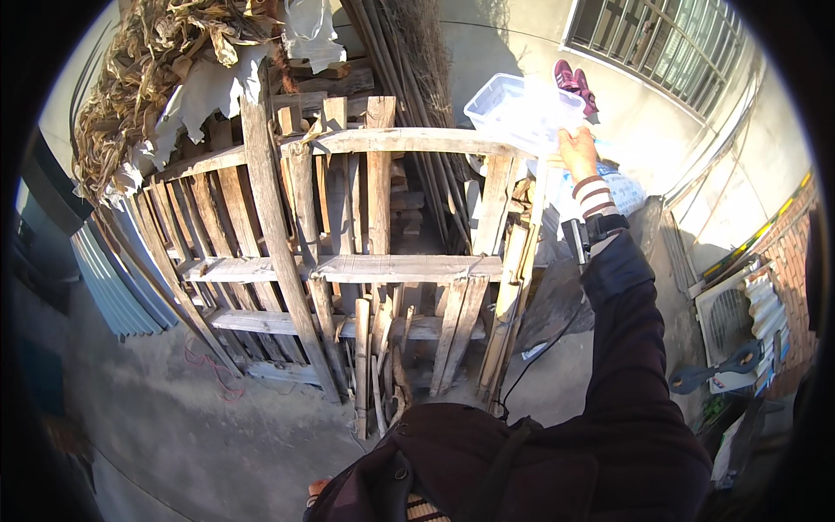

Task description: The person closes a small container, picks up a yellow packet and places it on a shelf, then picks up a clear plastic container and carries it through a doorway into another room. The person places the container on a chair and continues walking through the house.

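Note:
My right hand (577, 150) is stretched out ahead and grips the near edge of a clear plastic tub (520, 108). The tub rests on the top right corner of a rough wooden frame (374, 265) built of weathered posts and rails. A pair of dark red shoes (576, 85) lies just behind the tub on a ledge. My right arm wears a dark sleeve with a striped cuff and a black wrist strap. My left hand is hidden; only a little skin shows at the lower edge, under my dark jacket.
Dried corn stalks (148, 61) and white plastic sheets are piled on the frame's top left. Blue-grey corrugated sheets (113, 278) lean at the left. A barred window (661, 43) is at the upper right, a brick wall (796, 252) at the right. The ground is concrete.

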Tool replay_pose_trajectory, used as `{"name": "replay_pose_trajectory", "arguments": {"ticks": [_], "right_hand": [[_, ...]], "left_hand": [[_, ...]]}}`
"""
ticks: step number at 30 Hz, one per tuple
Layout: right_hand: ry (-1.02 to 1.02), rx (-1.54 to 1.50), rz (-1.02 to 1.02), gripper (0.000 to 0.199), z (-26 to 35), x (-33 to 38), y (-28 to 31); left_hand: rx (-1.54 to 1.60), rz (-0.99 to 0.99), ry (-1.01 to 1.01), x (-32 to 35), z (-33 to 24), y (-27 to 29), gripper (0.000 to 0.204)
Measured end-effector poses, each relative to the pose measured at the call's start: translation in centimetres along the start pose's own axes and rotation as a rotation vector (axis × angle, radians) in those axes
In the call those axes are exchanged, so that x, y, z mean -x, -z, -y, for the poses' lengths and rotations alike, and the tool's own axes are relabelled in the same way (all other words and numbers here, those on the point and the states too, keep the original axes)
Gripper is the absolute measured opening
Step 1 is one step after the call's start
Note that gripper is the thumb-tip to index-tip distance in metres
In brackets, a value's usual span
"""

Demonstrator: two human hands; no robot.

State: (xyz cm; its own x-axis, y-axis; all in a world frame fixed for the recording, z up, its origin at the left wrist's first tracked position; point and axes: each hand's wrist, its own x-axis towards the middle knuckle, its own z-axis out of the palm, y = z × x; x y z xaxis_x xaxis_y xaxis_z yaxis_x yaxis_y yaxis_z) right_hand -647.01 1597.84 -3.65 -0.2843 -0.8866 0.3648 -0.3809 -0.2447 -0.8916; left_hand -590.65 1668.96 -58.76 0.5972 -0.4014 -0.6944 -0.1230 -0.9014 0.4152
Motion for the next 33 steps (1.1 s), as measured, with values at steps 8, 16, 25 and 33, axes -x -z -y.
{"name": "replay_pose_trajectory", "arguments": {"ticks": [8,16,25,33], "right_hand": [[-0.062,0.150,-0.112,0.033,2.6,1.0,-0.1],[-0.027,0.250,-0.132,0.041,3.1,0.4,-0.4],[-0.058,0.284,-0.153,0.046,3.4,-0.1,-0.8],[0.006,0.249,-0.358,0.047,1.6,0.2,0.0]], "left_hand": [[-0.084,-0.045,-0.045,0.6,-0.2,-0.8,0.029],[0.037,-0.003,-0.004,1.3,-0.3,-1.0,0.029],[-0.015,-0.019,0.022,1.4,-0.5,-2.1,0.030],[-0.051,-0.026,0.023,1.5,-0.6,-2.0,0.031]]}}
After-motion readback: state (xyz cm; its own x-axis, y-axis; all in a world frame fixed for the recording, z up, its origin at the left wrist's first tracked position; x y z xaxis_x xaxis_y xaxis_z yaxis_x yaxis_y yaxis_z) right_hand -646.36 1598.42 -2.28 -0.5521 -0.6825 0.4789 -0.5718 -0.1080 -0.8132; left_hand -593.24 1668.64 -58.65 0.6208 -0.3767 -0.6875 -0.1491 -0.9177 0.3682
